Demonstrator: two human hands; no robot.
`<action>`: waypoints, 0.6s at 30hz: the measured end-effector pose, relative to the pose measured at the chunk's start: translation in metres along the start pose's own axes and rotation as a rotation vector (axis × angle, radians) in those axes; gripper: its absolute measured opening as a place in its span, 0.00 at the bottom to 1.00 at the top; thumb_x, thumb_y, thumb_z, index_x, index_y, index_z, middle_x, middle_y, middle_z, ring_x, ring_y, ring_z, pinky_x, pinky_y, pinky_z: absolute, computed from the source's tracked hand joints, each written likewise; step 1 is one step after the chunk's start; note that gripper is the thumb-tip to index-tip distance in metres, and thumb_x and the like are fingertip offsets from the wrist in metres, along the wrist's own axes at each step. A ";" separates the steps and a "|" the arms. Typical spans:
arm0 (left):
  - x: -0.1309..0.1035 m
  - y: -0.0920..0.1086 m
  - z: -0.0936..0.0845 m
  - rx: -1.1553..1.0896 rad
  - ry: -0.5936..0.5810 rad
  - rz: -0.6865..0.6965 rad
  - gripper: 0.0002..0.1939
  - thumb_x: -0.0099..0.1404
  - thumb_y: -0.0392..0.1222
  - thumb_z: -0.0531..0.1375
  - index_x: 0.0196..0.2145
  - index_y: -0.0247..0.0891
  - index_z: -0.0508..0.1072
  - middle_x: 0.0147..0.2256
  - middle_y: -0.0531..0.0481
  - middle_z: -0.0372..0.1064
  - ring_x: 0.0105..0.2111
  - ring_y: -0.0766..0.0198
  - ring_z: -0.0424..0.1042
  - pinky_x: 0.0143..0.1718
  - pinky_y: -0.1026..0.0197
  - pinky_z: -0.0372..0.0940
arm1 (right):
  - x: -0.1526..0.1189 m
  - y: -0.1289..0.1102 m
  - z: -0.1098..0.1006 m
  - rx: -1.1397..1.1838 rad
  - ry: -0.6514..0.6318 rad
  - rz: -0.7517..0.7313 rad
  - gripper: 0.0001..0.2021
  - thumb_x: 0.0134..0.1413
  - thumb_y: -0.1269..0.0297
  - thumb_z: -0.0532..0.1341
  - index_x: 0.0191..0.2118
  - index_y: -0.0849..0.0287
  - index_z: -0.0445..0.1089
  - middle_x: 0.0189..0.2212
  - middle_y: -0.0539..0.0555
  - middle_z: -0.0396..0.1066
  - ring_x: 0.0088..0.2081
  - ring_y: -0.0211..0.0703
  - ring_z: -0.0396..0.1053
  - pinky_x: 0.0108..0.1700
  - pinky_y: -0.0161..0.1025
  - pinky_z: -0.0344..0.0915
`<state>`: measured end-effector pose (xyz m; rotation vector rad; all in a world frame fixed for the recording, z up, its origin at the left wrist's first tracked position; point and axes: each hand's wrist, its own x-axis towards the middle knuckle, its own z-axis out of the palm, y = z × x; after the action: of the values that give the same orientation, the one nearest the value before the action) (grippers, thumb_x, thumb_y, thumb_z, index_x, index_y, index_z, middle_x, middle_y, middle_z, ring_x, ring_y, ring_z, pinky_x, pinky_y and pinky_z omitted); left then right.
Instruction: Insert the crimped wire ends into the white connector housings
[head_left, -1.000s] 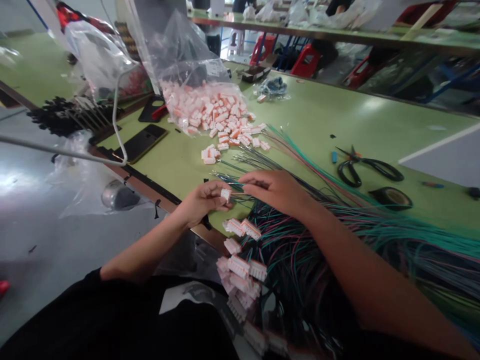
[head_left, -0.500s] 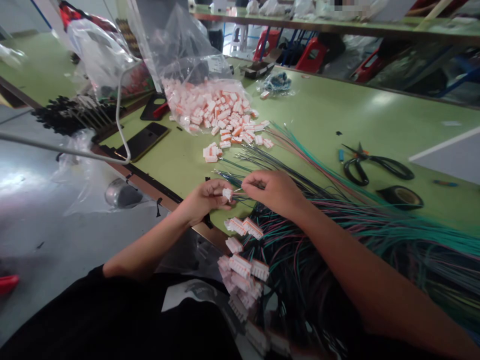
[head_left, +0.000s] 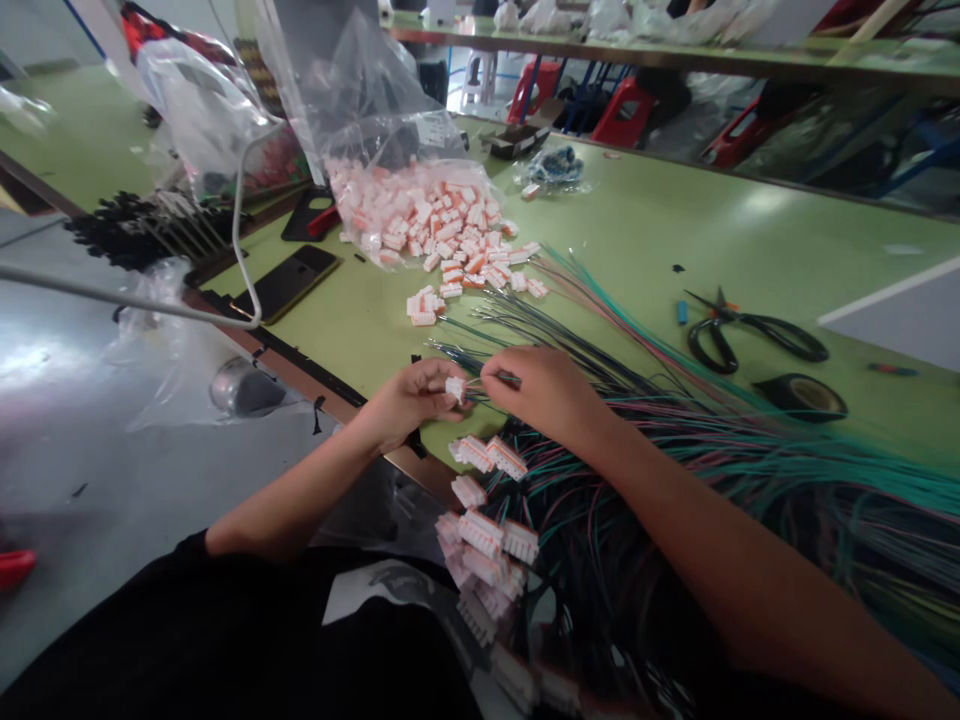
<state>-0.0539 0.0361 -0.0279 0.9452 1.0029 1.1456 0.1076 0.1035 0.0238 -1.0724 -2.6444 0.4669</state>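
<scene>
Between thumb and fingers, my left hand (head_left: 411,402) pinches a small white connector housing (head_left: 454,388) near the table's front edge. My right hand (head_left: 536,388) is closed just to its right, fingertips pinching a thin wire (head_left: 477,380) that runs toward the housing; whether its tip is inside, I cannot tell. Loose wires (head_left: 517,320) with bare metal ends fan out behind both hands. Below them, several white and orange connectors (head_left: 481,532) with wires attached hang over the edge beside my lap.
A plastic bag (head_left: 375,130) spills a pile of connectors (head_left: 450,225) at the back. A phone (head_left: 292,283) lies at left, near a bent metal rod (head_left: 244,220). Scissors (head_left: 720,325) and a black tape roll (head_left: 802,394) lie right, by a long wire bundle (head_left: 750,450).
My right hand has turned slightly and its fingers have curled further round beside the housing. My left hand and the connector housing stay in place.
</scene>
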 end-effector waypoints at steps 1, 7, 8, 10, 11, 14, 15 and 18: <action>0.000 0.000 0.000 0.004 0.005 0.002 0.10 0.52 0.35 0.62 0.33 0.36 0.67 0.28 0.53 0.69 0.30 0.70 0.70 0.34 0.64 0.66 | 0.000 -0.001 0.000 -0.029 -0.004 0.011 0.10 0.48 0.70 0.52 0.25 0.58 0.71 0.25 0.53 0.72 0.28 0.37 0.65 0.32 0.37 0.57; -0.001 0.002 0.002 0.028 0.032 0.016 0.09 0.53 0.33 0.61 0.33 0.36 0.67 0.27 0.55 0.69 0.29 0.70 0.70 0.33 0.65 0.66 | -0.001 -0.004 0.002 -0.038 -0.053 0.071 0.09 0.47 0.69 0.53 0.23 0.59 0.69 0.22 0.52 0.70 0.25 0.36 0.62 0.29 0.35 0.53; -0.001 0.002 0.002 0.028 0.035 0.019 0.08 0.53 0.32 0.61 0.33 0.36 0.68 0.26 0.55 0.69 0.28 0.70 0.70 0.33 0.66 0.66 | -0.001 -0.005 0.003 -0.018 -0.056 0.065 0.09 0.47 0.70 0.53 0.23 0.59 0.69 0.22 0.52 0.70 0.24 0.36 0.62 0.29 0.35 0.53; -0.001 0.001 0.003 0.035 0.038 0.027 0.08 0.52 0.31 0.61 0.33 0.35 0.68 0.27 0.55 0.70 0.28 0.71 0.70 0.32 0.65 0.66 | -0.001 -0.006 0.006 0.012 -0.063 0.046 0.09 0.47 0.70 0.53 0.22 0.59 0.68 0.22 0.51 0.70 0.24 0.35 0.62 0.28 0.34 0.53; -0.001 0.001 0.004 0.042 0.038 0.032 0.08 0.52 0.31 0.60 0.33 0.35 0.69 0.27 0.54 0.70 0.27 0.71 0.69 0.33 0.65 0.66 | -0.001 -0.006 0.008 0.024 -0.065 0.034 0.09 0.47 0.69 0.53 0.22 0.59 0.68 0.22 0.51 0.70 0.24 0.35 0.61 0.28 0.34 0.53; -0.002 0.001 0.004 0.064 0.040 0.050 0.07 0.52 0.31 0.61 0.31 0.35 0.69 0.27 0.54 0.69 0.27 0.71 0.69 0.33 0.65 0.66 | -0.001 -0.005 0.010 0.086 -0.051 0.007 0.09 0.48 0.68 0.53 0.23 0.59 0.68 0.22 0.51 0.70 0.25 0.34 0.62 0.29 0.33 0.54; -0.002 0.001 0.004 0.068 0.036 0.052 0.07 0.53 0.32 0.61 0.32 0.35 0.69 0.27 0.54 0.69 0.28 0.71 0.69 0.33 0.64 0.66 | -0.001 -0.003 0.010 0.122 -0.049 0.003 0.09 0.49 0.67 0.53 0.24 0.59 0.69 0.23 0.51 0.70 0.25 0.34 0.63 0.29 0.33 0.54; -0.003 0.000 0.004 0.062 0.015 0.052 0.08 0.53 0.34 0.61 0.34 0.35 0.69 0.28 0.53 0.70 0.28 0.70 0.70 0.33 0.64 0.66 | 0.000 0.002 0.007 0.209 -0.066 0.015 0.07 0.47 0.66 0.55 0.24 0.59 0.69 0.22 0.50 0.70 0.24 0.34 0.63 0.28 0.32 0.55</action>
<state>-0.0505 0.0333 -0.0264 1.0186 1.0356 1.1721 0.1069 0.1033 0.0170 -1.0281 -2.5747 0.7753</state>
